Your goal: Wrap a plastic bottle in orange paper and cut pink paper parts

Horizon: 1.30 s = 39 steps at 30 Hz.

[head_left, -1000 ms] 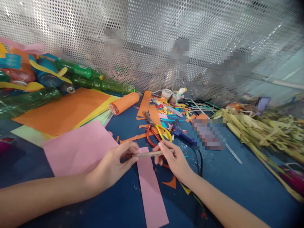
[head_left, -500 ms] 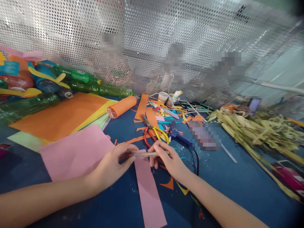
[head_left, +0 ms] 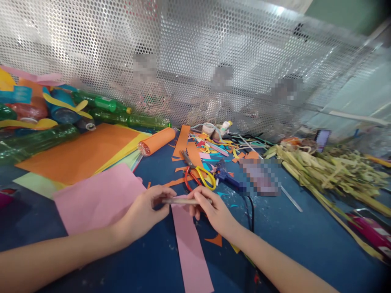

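Between my two hands lies a slim, pale pen-like stick [head_left: 183, 201], held level above the top end of a pink paper strip [head_left: 192, 248]. My right hand [head_left: 210, 207] grips its right part between thumb and fingers. The fingers and thumb of my left hand [head_left: 152, 209] close around its left end; the exact contact there is partly hidden. Just beyond my right hand are scissors [head_left: 195, 173] with red and yellow handles, lying spread, and a blue glue gun [head_left: 229, 177] with a black cord. A pink sheet [head_left: 100, 197] extends beside my left forearm.
Orange paper [head_left: 82, 148] and other coloured sheets lie left, near green plastic bottles [head_left: 42, 140]. An orange-wrapped bottle [head_left: 157, 141] and paper scraps [head_left: 210, 148] lie behind. Dried husks [head_left: 324, 171] and a blurred phone-like object [head_left: 261, 177] are right. People appear behind the perforated sheet [head_left: 189, 49].
The view has shifted slightly. My left hand has slid a little toward the left end of the stick, while my right hand keeps its grip. The pink strip stays put.
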Each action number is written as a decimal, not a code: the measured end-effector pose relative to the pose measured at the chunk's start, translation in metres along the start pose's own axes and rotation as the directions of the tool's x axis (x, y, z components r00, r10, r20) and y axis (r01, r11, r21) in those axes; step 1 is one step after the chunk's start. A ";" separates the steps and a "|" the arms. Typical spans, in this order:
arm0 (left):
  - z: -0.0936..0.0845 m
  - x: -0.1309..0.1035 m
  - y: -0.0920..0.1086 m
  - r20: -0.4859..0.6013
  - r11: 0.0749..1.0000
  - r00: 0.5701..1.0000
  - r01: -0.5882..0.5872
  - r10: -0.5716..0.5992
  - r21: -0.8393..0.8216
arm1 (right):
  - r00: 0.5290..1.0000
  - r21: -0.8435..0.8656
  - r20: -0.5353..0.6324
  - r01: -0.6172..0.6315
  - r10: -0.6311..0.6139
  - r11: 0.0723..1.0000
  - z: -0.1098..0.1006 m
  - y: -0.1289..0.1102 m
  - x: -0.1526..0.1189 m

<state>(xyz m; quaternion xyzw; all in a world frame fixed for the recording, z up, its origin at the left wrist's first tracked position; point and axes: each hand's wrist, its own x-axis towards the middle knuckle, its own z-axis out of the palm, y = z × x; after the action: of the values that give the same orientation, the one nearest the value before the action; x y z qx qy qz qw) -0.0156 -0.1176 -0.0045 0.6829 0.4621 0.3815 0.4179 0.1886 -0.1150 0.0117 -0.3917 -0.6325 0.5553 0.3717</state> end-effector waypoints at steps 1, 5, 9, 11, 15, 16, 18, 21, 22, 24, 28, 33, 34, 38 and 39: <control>0.000 0.000 0.000 0.002 1.000 1.000 0.020 -0.020 -0.001 | 1.000 0.003 -0.002 0.002 -0.002 1.000 0.000 0.001 0.000; 0.000 0.001 -0.001 0.026 0.995 0.998 0.067 -0.065 -0.078 | 0.998 0.012 -0.065 -0.007 0.008 1.000 -0.001 0.002 0.000; 0.002 0.001 -0.003 -0.003 0.987 1.000 0.022 -0.023 -0.162 | 0.947 -0.132 -0.304 0.067 -0.105 0.989 -0.013 0.001 0.003; 0.003 0.000 -0.004 -0.034 0.995 0.999 -0.018 0.014 -0.097 | 0.898 -0.337 -0.381 0.086 -0.220 0.938 -0.027 -0.001 0.010; 0.006 -0.004 -0.001 0.026 0.961 0.992 -0.123 0.120 0.248 | 0.888 -0.787 -0.292 -0.014 -0.354 0.616 -0.065 -0.007 0.036; 0.007 -0.005 0.001 0.059 0.933 0.987 -0.158 0.147 0.324 | 0.890 -0.844 -0.263 -0.024 -0.373 0.537 -0.075 -0.008 0.045; 0.008 -0.007 0.003 0.119 0.877 0.974 -0.224 0.192 0.425 | 0.906 -0.911 -0.236 -0.080 -0.352 0.405 -0.095 -0.009 0.065; 0.010 -0.009 0.004 0.173 0.823 0.961 -0.276 0.218 0.497 | 0.938 -0.937 -0.286 -0.232 -0.193 0.262 -0.120 -0.007 0.092; 0.010 -0.009 0.004 0.182 0.814 0.959 -0.280 0.216 0.509 | 0.936 -0.932 -0.306 -0.257 -0.173 0.256 -0.127 -0.006 0.099; 0.010 -0.010 0.003 0.194 0.807 0.958 -0.283 0.211 0.518 | 0.927 -0.918 -0.347 -0.305 -0.141 0.252 -0.139 -0.003 0.110; 0.009 -0.010 0.003 0.204 0.827 0.958 -0.277 0.200 0.489 | 0.914 -0.903 -0.382 -0.339 -0.134 0.265 -0.148 -0.006 0.118; 0.007 -0.009 0.005 0.176 0.877 0.970 -0.227 0.167 0.422 | 0.927 -0.914 -0.325 -0.257 -0.188 0.313 -0.111 -0.018 0.107; 0.006 -0.008 0.005 0.173 0.893 0.972 -0.214 0.157 0.396 | 0.940 -0.919 -0.292 -0.224 -0.178 0.323 -0.099 -0.019 0.102; 0.005 -0.007 0.006 0.130 0.958 0.987 -0.121 0.089 0.259 | 0.980 -0.961 -0.195 -0.185 -0.028 0.206 -0.054 -0.017 0.083; 0.005 -0.007 0.006 0.112 0.971 0.991 -0.097 0.074 0.216 | 0.980 -0.966 -0.199 -0.200 0.024 0.165 -0.046 -0.016 0.079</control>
<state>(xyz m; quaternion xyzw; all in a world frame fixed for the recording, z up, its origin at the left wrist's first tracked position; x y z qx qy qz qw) -0.0113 -0.1270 -0.0020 0.7633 0.4496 0.3094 0.3457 0.1964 -0.0254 0.0355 -0.6211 -0.7828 0.0167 0.0337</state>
